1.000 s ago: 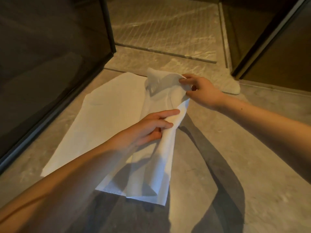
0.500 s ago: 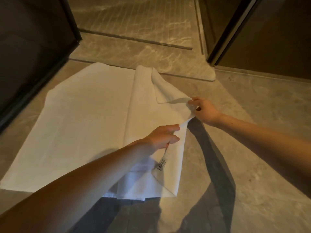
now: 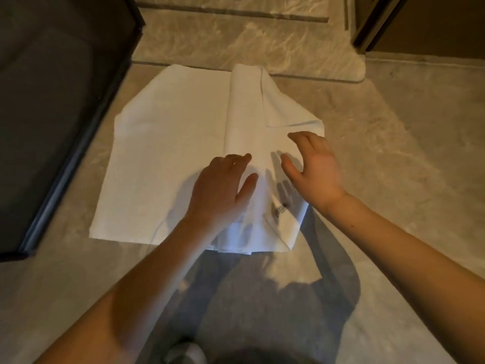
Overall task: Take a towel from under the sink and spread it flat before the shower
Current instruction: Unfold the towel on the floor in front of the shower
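Note:
A white towel [image 3: 168, 153] lies on the grey floor just before the marble shower threshold [image 3: 236, 46]. Its left part is flat; its right part is folded back over itself in a long strip, with a small label showing near the front edge. My left hand [image 3: 223, 190] rests palm down on the folded part, fingers apart. Just above the fold's right side hovers my right hand [image 3: 315, 172], fingers spread and holding nothing.
A dark glass shower panel with a black frame [image 3: 78, 143] runs along the left. A dark door frame [image 3: 372, 24] stands at the back right. Grey stone floor [image 3: 406, 179] stretches right of the towel. My shadow falls across the floor in front.
Both hands have let go of the towel's folded edge. The lifted part has dropped onto the floor, and my hands are now spread over it.

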Demonstrator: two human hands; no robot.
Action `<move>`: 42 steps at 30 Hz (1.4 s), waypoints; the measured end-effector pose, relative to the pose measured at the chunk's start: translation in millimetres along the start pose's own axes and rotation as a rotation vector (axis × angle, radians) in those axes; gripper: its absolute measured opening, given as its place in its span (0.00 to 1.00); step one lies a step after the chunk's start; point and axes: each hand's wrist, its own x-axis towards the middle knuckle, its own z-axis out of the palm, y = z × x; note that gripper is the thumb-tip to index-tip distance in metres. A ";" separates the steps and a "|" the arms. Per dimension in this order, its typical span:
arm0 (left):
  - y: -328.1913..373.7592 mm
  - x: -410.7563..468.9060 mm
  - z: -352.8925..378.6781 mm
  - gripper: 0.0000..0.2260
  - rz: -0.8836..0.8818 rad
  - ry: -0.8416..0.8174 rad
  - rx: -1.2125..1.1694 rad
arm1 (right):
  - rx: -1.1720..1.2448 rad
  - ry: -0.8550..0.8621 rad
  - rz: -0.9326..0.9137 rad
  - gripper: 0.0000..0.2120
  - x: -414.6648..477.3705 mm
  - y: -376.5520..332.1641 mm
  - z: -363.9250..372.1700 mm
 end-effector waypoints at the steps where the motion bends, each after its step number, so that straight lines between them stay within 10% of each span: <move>1: 5.0 -9.2 -19.7 0.26 0.004 -0.028 0.054 | -0.022 -0.012 -0.015 0.21 -9.1 -11.7 -16.3; 14: 204.5 -137.8 -432.8 0.26 0.074 -0.107 0.191 | -0.080 -0.083 0.071 0.29 -107.5 -249.7 -418.4; 23: 352.6 -210.5 -667.0 0.19 0.200 0.259 0.166 | -0.063 0.065 0.074 0.28 -165.6 -374.2 -669.4; 42: 351.2 -276.3 -671.4 0.21 0.080 0.037 0.147 | -0.108 0.072 0.272 0.26 -236.5 -373.7 -699.5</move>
